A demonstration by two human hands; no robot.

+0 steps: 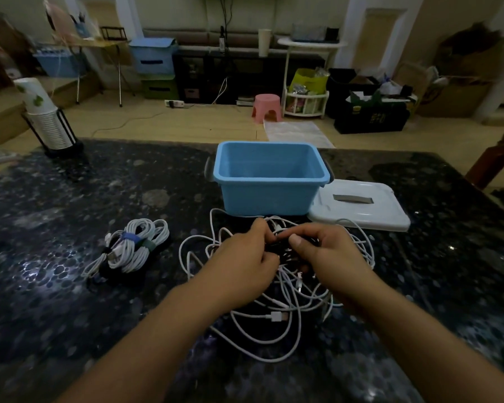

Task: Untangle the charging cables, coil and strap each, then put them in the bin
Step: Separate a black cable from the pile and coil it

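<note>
1. Currently, left hand (242, 257) has fingers curled, pinching a dark cable within the tangled cables (277, 289).
2. Right hand (323, 254) is likewise closed on the same dark strand, thumb on top.
3. Tangle lies on the table (70, 216), just before the blue bin (269, 178); strapped coils (134, 245) lie to its left.
4. No legible writing.

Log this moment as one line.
phase: untangling | left hand, right hand: gripping cable tangle | strapped coils: on table | bin: empty

Your forearms reach in from the near edge, converging. Your left hand (242, 257) and right hand (326, 251) sit close together, knuckles up, fingers curled inward, seemingly pinching; the grip itself is blurred.
</note>
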